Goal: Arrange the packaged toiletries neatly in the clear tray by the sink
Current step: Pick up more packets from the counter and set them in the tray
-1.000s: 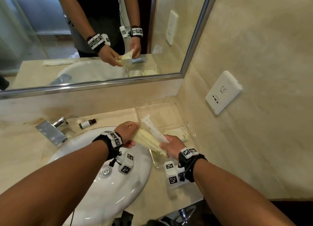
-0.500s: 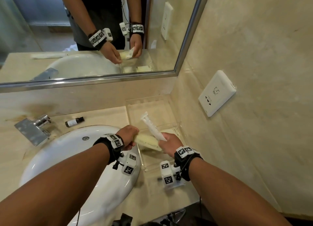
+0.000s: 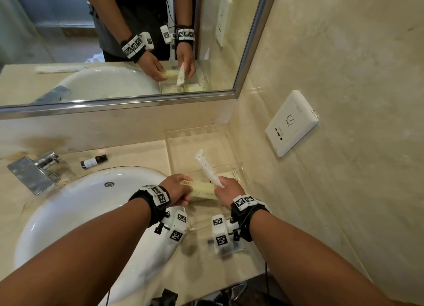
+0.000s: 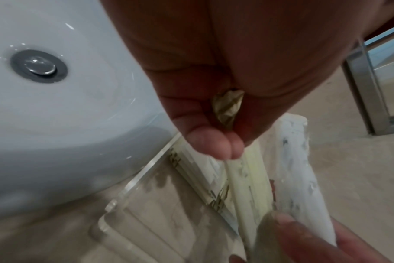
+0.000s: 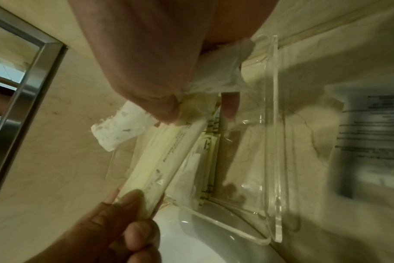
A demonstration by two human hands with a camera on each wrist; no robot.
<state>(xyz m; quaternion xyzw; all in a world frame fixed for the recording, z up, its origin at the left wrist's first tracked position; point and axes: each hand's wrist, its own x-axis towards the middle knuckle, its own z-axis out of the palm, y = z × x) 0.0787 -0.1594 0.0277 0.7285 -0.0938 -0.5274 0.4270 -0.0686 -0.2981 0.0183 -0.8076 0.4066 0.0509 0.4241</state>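
Observation:
A clear tray (image 3: 176,145) stands in the counter corner right of the sink (image 3: 68,204). My left hand (image 3: 176,191) pinches one end of a long cream packet (image 3: 203,187), and my right hand (image 3: 226,192) grips its other end just above the tray's near part. The right hand also holds a white packet (image 3: 206,168) that points up and away. In the left wrist view the cream packet (image 4: 247,181) runs from the left fingertips (image 4: 216,147) over the tray edge (image 4: 144,176). In the right wrist view flat cream packets (image 5: 202,160) lie in the tray (image 5: 274,124) below the held packet (image 5: 169,154).
A small dark bottle (image 3: 93,161) lies on the counter behind the sink, near the chrome tap (image 3: 34,170). A mirror (image 3: 114,41) covers the back wall. A white socket plate (image 3: 291,122) sits on the right wall. A printed card (image 5: 371,128) shows right of the tray.
Both hands have lowered the cream packet toward the tray and turned it more level. The white packet now stands steeper in the right hand.

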